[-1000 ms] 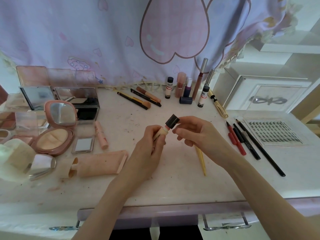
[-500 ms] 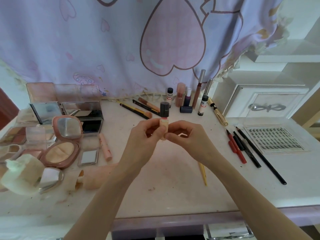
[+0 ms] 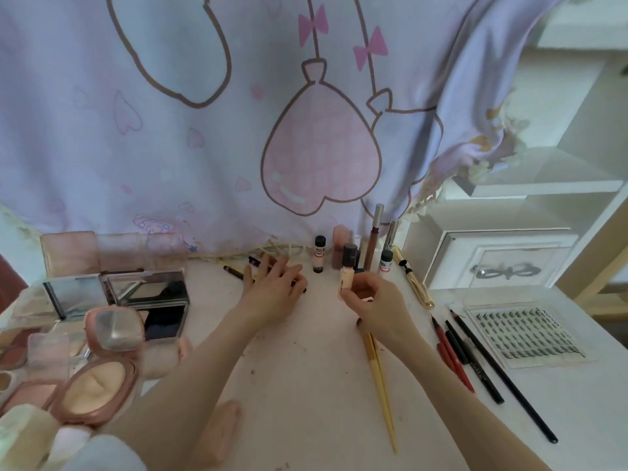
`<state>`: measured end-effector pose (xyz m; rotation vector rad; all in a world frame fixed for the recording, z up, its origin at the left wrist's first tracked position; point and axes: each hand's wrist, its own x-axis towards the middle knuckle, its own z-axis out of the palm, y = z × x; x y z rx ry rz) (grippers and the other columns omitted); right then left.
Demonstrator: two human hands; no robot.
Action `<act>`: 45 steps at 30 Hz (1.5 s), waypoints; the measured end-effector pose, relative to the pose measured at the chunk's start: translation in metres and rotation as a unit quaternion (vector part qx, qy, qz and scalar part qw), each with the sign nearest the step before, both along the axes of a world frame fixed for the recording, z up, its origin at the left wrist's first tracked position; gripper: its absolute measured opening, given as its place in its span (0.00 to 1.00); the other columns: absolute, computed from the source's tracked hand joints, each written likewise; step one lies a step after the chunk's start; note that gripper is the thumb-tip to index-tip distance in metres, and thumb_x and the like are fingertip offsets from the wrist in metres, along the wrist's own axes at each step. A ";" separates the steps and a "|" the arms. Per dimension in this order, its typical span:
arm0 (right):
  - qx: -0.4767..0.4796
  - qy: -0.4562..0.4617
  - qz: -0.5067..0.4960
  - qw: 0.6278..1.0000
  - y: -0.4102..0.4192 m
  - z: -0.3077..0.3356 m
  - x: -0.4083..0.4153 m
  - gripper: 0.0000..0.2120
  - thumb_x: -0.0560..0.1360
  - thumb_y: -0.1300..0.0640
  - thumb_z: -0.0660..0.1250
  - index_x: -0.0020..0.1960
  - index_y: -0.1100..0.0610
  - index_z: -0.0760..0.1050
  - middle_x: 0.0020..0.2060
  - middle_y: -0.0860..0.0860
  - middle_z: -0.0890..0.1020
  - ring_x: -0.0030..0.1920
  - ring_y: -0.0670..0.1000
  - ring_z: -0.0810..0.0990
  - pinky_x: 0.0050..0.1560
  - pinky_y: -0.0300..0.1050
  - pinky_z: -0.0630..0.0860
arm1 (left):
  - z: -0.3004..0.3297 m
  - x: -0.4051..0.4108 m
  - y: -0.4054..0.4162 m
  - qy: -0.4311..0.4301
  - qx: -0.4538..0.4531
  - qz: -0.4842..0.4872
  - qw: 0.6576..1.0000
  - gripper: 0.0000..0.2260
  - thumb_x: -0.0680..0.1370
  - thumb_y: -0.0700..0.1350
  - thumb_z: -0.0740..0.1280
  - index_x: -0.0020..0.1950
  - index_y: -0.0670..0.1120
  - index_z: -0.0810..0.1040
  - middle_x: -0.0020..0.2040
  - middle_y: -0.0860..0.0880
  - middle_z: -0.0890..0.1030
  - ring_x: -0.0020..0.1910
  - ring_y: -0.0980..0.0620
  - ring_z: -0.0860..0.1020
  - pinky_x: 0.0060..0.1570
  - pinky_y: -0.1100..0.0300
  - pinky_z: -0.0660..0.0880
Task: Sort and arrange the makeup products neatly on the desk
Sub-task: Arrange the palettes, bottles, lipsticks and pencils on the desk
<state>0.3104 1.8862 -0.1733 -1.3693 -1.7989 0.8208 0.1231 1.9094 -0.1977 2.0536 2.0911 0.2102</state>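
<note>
My right hand (image 3: 368,295) holds a small beige concealer tube with a dark cap (image 3: 346,268) upright, close to the row of standing tubes and bottles (image 3: 370,248) at the back of the desk. My left hand (image 3: 273,287) lies over the dark pencils and brushes (image 3: 234,270) at the back centre, fingers spread and lightly bent on them. Whether it grips one is unclear. A yellow-handled brush (image 3: 379,379) lies on the desk below my right wrist.
Open compacts and palettes (image 3: 112,351) crowd the left side. Red and black pencils (image 3: 472,362) and a lash tray (image 3: 525,333) lie at the right. A gold tube (image 3: 416,283) rests by a white drawer unit (image 3: 503,266). A pink tube (image 3: 221,433) lies near the front edge.
My left hand let go of the tube and reached back to the pencils. My right hand carried the tube, now upright, toward the back row. The camera tilted up.
</note>
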 end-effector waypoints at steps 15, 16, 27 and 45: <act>-0.019 -0.045 -0.029 0.998 0.042 -0.028 -0.085 0.07 0.77 0.58 0.62 0.43 0.60 0.72 0.37 0.51 0.75 0.38 0.48 0.72 0.39 0.38 0.66 | -0.021 -0.035 -0.030 -0.024 -0.004 0.000 1.000 0.21 0.81 0.56 0.47 0.74 0.53 0.53 0.76 0.48 0.46 0.75 0.45 0.40 0.73 0.47 0.42; -0.019 -0.048 -0.033 0.998 0.043 -0.031 -0.092 0.07 0.78 0.58 0.62 0.42 0.59 0.71 0.37 0.51 0.74 0.39 0.49 0.72 0.38 0.38 0.66 | -0.020 -0.035 -0.031 -0.026 -0.007 0.000 1.000 0.21 0.81 0.55 0.47 0.74 0.53 0.53 0.76 0.48 0.46 0.75 0.45 0.40 0.72 0.47 0.42; 0.056 -0.205 -0.128 0.969 0.057 -0.041 -0.122 0.16 0.82 0.52 0.52 0.55 0.61 0.74 0.56 0.55 0.76 0.51 0.57 0.77 0.45 0.48 0.70 | -0.020 -0.038 -0.035 -0.026 -0.007 -0.004 1.000 0.21 0.81 0.55 0.47 0.74 0.52 0.53 0.77 0.47 0.44 0.75 0.44 0.39 0.72 0.48 0.40; 0.022 -0.107 -0.077 0.991 0.041 -0.040 -0.101 0.12 0.79 0.56 0.60 0.58 0.58 0.76 0.55 0.53 0.78 0.53 0.50 0.75 0.52 0.38 0.68 | -0.023 -0.044 -0.038 -0.057 -0.023 0.000 0.998 0.29 0.81 0.56 0.48 0.76 0.45 0.40 0.76 0.48 0.37 0.74 0.49 0.35 0.71 0.54 0.36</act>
